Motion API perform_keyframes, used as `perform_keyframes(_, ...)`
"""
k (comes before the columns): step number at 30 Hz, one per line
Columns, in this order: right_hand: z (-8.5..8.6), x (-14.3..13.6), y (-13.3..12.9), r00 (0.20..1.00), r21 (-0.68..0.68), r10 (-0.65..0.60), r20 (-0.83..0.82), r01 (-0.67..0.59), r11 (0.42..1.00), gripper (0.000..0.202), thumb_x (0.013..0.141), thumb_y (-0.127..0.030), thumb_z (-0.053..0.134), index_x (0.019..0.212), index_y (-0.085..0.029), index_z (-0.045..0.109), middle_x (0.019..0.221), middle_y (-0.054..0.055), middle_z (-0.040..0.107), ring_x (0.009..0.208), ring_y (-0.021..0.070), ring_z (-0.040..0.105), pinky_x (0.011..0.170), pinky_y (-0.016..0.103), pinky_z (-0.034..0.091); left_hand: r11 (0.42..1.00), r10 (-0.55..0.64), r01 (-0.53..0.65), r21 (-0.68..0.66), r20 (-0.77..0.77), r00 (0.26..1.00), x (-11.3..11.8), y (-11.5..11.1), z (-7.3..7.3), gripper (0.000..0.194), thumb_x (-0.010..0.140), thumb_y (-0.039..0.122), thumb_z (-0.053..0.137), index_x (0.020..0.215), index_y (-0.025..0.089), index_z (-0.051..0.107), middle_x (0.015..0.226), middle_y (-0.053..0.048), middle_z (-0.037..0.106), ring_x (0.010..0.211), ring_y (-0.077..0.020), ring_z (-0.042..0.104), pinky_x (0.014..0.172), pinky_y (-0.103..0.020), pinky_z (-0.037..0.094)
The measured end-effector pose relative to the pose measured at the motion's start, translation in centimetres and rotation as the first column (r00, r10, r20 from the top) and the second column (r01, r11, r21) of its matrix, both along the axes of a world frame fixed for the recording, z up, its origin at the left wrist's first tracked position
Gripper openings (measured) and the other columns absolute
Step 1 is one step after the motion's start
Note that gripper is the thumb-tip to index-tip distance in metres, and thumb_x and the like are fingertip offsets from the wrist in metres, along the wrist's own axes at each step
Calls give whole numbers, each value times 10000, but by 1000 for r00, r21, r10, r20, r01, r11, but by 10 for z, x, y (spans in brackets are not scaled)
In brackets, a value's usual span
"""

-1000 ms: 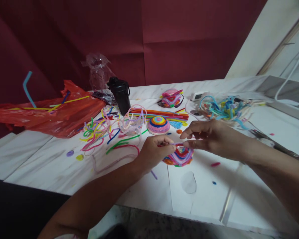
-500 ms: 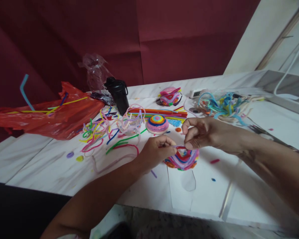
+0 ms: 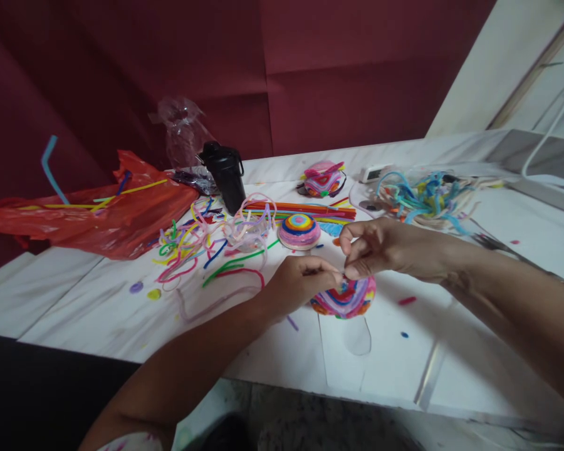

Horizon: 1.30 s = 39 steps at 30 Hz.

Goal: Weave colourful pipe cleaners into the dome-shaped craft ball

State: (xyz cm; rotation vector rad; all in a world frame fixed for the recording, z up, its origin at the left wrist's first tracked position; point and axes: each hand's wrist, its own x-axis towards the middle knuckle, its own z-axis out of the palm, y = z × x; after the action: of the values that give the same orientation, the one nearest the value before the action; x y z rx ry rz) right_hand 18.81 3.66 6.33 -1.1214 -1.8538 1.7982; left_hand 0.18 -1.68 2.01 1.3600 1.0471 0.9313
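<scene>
A round piece covered in coloured bands lies on the white table under my fingers. My left hand is pinched just over its upper left part. Meeting it from the right, my right hand has thumb and forefinger pressed together. What sits between the fingertips of both hands is too small to make out. Behind them rests a striped dome with a light blue and pink top. Farther back stands another colourful piece with dark cords at its sides.
A black bottle stands behind tangled pipe cleaners. Left of it lies a red plastic bag. A bundle of straight pipe cleaners lies mid-table, and a blue and cream heap is at right.
My left fingertips have moved slightly right, closer to my right fingertips. The red strip that showed between the hands no longer shows. The view has shifted a little.
</scene>
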Motion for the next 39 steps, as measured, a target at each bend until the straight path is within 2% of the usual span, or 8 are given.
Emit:
perform_keyframes(7, 0, 1, 0, 999, -48, -12, -30, 10, 999, 486, 433, -374, 947, 683, -183, 577, 578, -54, 648, 570, 111, 597, 567, 245, 428, 1000, 9, -9, -18, 2, 1000, -2, 2, -3, 183, 666, 300, 677, 711, 129, 721, 646, -5, 650, 608, -104, 529, 606, -230, 382)
perform_keyframes(14, -1, 9, 0, 997, -20, -9, -79, 8, 1000, 360, 543, -402, 921, 668, -155, 691, 618, -32, 659, 611, 98, 562, 657, 265, 436, 998, 20, -21, -55, -21, 1000, -2, 1, -2, 223, 681, 341, 696, 762, 136, 730, 640, -4, 637, 584, -108, 534, 555, -218, 391)
perform_keyframes(19, -6, 20, 4, 996, 7, 21, -91, -20, 1000, 303, 676, -440, 847, 786, -169, 772, 791, 13, 730, 775, 131, 616, 796, 267, 449, 997, 29, -31, -70, -36, 999, -2, 1, -2, 239, 696, 348, 692, 789, 132, 733, 638, -6, 626, 564, -100, 527, 521, -201, 394)
perform_keyframes(22, -8, 23, 5, 996, 15, 31, -78, -30, 999, 304, 631, -398, 877, 830, -193, 775, 791, 3, 733, 755, 139, 634, 759, 264, 471, 997, 22, -25, -67, -37, 999, -2, 1, -4, 239, 705, 350, 689, 794, 133, 734, 649, -7, 632, 571, -97, 531, 520, -194, 398)
perform_keyframes(26, -9, 21, 6, 998, 9, -4, -60, 5, 1000, 294, 582, -356, 898, 779, -196, 749, 721, -18, 713, 689, 131, 637, 686, 252, 488, 998, 30, -33, -61, -44, 999, -2, 1, -5, 236, 702, 350, 692, 790, 134, 733, 647, -8, 631, 578, -100, 533, 528, -196, 404)
perform_keyframes(31, -8, 19, 3, 999, 5, -16, -45, 16, 1000, 299, 551, -339, 907, 730, -184, 725, 656, -23, 686, 625, 118, 620, 614, 234, 479, 997, -19, 17, -75, -27, 999, -3, 2, -5, 248, 690, 348, 705, 814, 136, 740, 656, -19, 650, 593, -117, 561, 558, -217, 429)
perform_keyframes(39, -6, 17, 2, 999, 4, -33, -27, 33, 999, 307, 531, -361, 913, 709, -200, 722, 650, -21, 685, 628, 126, 623, 610, 239, 482, 994, 1, 2, -109, 27, 1000, -4, 5, -12, 291, 637, 269, 646, 874, 153, 768, 662, -19, 676, 584, -135, 587, 539, -228, 423)
